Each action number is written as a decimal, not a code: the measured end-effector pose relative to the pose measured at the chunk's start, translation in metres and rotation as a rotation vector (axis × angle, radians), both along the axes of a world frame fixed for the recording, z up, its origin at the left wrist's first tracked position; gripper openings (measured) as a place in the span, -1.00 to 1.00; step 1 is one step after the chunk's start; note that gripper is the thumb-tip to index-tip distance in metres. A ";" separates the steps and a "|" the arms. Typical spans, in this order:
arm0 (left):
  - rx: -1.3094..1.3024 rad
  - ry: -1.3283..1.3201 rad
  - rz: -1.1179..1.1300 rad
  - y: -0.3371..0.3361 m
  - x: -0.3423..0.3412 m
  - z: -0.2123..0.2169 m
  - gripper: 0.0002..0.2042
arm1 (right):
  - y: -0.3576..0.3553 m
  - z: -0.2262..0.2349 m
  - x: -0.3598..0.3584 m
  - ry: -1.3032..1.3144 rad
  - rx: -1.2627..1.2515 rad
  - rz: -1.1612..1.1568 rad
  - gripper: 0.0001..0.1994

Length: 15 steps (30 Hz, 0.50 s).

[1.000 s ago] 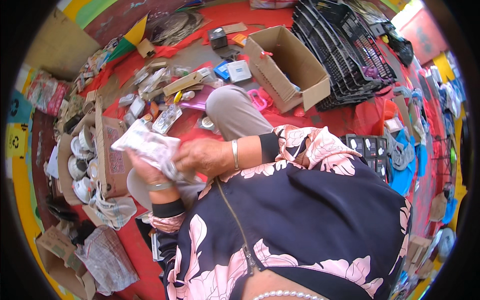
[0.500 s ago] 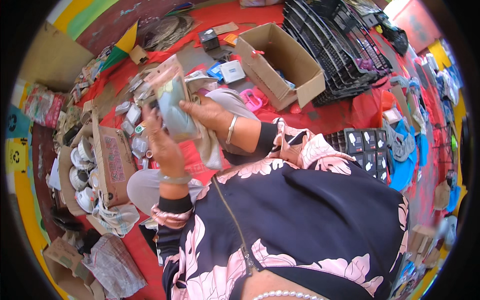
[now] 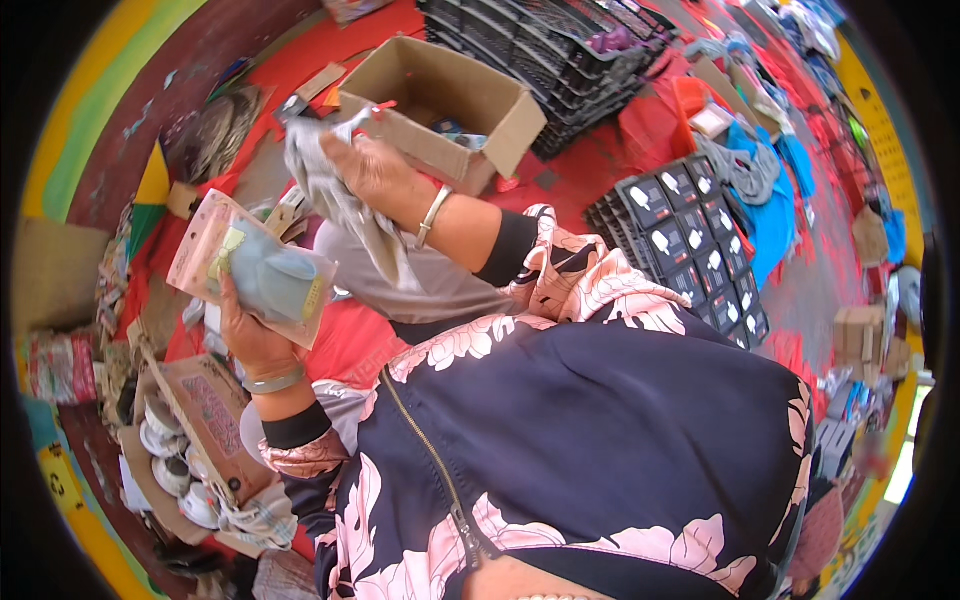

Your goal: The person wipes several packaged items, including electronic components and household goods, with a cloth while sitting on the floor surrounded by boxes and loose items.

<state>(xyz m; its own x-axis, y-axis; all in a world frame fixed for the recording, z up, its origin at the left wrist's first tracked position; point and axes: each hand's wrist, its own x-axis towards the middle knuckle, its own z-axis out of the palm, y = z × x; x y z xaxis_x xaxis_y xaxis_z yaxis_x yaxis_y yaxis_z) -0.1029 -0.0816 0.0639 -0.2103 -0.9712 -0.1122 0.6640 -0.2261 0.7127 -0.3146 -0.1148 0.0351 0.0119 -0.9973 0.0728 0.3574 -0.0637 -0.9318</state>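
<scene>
My left hand (image 3: 252,338) is closed on the lower edge of a flat pink-and-clear pouch (image 3: 275,278), its thumb over the front. Inside the pouch shows a light-blue, rounded, soft-looking item with a pale yellow bow. Farther off and to the right, my right hand (image 3: 385,182) grips a crumpled grey cloth (image 3: 312,165), which bunches past the fingers and hangs down beneath the wrist. The hands are apart. Below the right forearm lies my grey-clad knee.
An open cardboard box (image 3: 440,90) stands beyond my right hand, beside stacked black crates (image 3: 540,60). To the right, another crate holds several black boxes (image 3: 690,240). At lower left, a carton (image 3: 215,420) sits beside several white round items (image 3: 170,470). Red sheeting (image 3: 570,190) covers the floor.
My right hand has let go of the pouch and moved away from it, with the cloth in its grip. The left hand now holds the pouch alone, tilted over. The view has shifted rightward.
</scene>
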 end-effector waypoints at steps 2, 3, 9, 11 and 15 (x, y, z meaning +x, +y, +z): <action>0.001 0.089 -0.159 -0.007 -0.028 0.001 -0.53 | -0.002 0.025 -0.012 0.433 -0.506 -0.384 -0.58; -0.048 0.188 -0.254 -0.012 -0.047 -0.003 -0.53 | 0.010 0.045 -0.005 0.466 -0.554 -0.468 -0.65; -0.071 -0.036 -0.186 -0.021 -0.131 0.002 -0.54 | 0.017 0.029 -0.006 0.878 -0.655 -0.579 -0.75; -0.210 0.003 -0.289 -0.021 -0.128 -0.015 -0.55 | 0.026 0.022 -0.017 0.903 -0.668 -0.556 -0.75; -0.331 0.032 -0.298 -0.055 -0.116 -0.057 -0.67 | 0.061 0.007 -0.023 0.897 -0.572 -0.413 -0.74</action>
